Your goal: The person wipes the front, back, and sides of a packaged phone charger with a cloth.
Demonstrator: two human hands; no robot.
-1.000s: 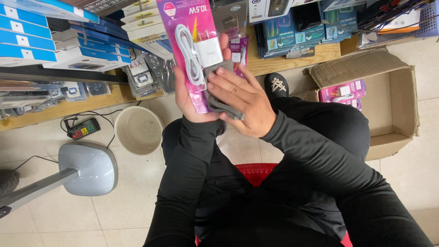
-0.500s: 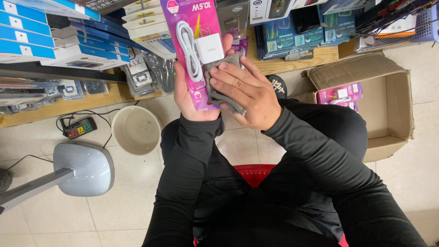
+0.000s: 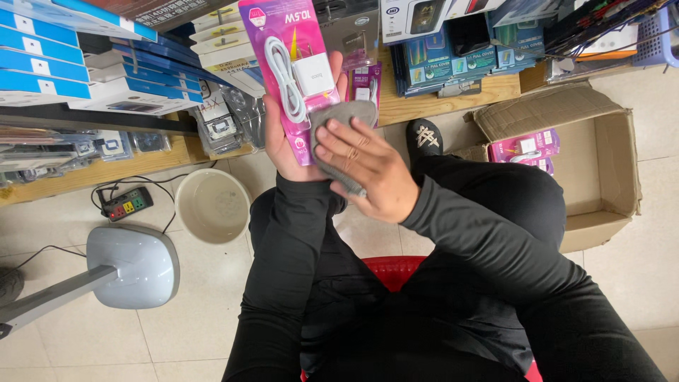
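My left hand (image 3: 284, 145) holds up a pink blister pack (image 3: 283, 49) with a white charger plug and a coiled white cable inside. My right hand (image 3: 368, 166) presses a grey cloth (image 3: 338, 120) flat against the lower right of the pack's front, fingers spread over the cloth. Both arms are in black sleeves, above my lap and a red stool (image 3: 392, 269).
An open cardboard box (image 3: 601, 163) with more pink packs (image 3: 527, 148) stands at the right. A beige bowl (image 3: 212, 205), a power strip (image 3: 126, 203) and a grey fan base (image 3: 131, 265) lie on the tiled floor at the left. Wooden shelves (image 3: 438, 95) carry stacked boxes.
The cloth under my right hand has slid up and over the lower part of the pack, and the pack is held slightly higher and nearer.
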